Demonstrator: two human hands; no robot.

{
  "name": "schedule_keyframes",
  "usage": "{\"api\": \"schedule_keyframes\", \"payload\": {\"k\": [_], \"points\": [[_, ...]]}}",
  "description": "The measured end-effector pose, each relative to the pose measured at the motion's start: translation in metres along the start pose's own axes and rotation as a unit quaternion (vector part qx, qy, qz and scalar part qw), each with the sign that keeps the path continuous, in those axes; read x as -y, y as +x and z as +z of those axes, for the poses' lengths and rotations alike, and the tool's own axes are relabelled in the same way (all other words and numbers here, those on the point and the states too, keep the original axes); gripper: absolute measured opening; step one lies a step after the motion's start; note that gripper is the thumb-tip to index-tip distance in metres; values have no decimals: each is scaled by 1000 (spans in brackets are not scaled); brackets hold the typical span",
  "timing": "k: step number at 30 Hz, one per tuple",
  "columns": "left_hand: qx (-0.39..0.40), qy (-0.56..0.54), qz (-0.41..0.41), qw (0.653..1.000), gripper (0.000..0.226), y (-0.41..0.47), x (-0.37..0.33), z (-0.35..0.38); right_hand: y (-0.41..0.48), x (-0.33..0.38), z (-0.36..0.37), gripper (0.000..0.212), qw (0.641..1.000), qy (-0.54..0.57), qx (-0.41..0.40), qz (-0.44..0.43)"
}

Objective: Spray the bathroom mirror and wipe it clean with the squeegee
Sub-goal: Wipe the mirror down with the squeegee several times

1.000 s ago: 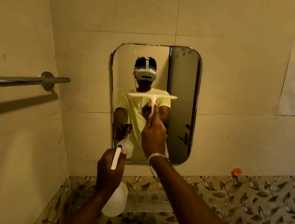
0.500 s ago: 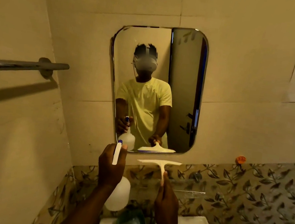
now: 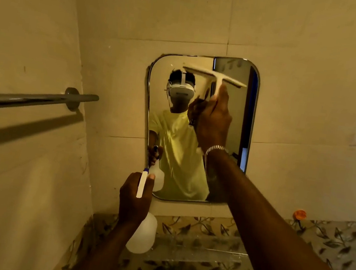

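So the squeegee (image 3: 215,77) is back up at the top of the mirror (image 3: 173,129), blade tilted a bit with its right end lower, sitting across the upper right part of the glass. Half a second back it was down below the mirror's bottom edge, just above the sink, so the person finished one pull down and swung it straight back up. That looks like the start of a fresh stroke, probably covering the right strip of the glass, so the wiping is well underway rather than just begun.

The right hand (image 3: 216,119) has its fingers wrapped closed round the squeegee handle, bracelet (image 3: 215,149) showing at the wrist. The left hand (image 3: 134,199) hasn't really gone anywhere: it's curled tight around the neck of the spray bottle (image 3: 141,235), held low in front of the mirror's lower left corner, nozzle pointing up.

The view has also tipped up compared to earlier, so the towel bar (image 3: 31,100) sits lower in frame. Can't tell whether the glass is wet.
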State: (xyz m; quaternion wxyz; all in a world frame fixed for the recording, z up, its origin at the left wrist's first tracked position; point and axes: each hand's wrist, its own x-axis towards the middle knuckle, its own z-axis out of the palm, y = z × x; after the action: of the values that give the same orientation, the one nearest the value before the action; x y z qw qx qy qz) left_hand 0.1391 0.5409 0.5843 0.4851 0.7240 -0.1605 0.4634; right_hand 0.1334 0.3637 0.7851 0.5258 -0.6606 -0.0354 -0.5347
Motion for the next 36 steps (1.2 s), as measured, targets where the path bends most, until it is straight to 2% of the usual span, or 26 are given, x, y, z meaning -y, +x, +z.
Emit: {"api": "schedule_keyframes", "payload": {"k": [5, 9, 13, 17, 21, 27, 33, 36], "points": [[-12, 4, -9, 1000, 36, 12, 2, -4, 39, 33, 35, 46, 998, 47, 19, 48], [-10, 27, -9, 1000, 22, 20, 14, -5, 15, 45, 72, 49, 999, 30, 37, -17], [-16, 25, -30, 999, 20, 24, 22, -5, -36, 27, 87, 53, 995, 25, 90, -34], [-13, 57, 20, 998, 16, 28, 31, -7, -104, -25, 68, 55, 989, -16, 144, -24], [-24, 37, -27, 999, 14, 27, 33, -4, -169, -84, 42, 52, 985, -41, 167, 7], [-17, 33, -27, 999, 13, 24, 31, -3, -256, -150, 1, 55, 969, -116, 201, 89], [-28, 56, -19, 998, 12, 17, 31, 1, -303, -176, -29, 54, 949, -140, 235, 159], [-25, 55, -31, 998, 12, 13, 32, 0, -309, -181, -40, 51, 943, -158, 218, 197]]}}
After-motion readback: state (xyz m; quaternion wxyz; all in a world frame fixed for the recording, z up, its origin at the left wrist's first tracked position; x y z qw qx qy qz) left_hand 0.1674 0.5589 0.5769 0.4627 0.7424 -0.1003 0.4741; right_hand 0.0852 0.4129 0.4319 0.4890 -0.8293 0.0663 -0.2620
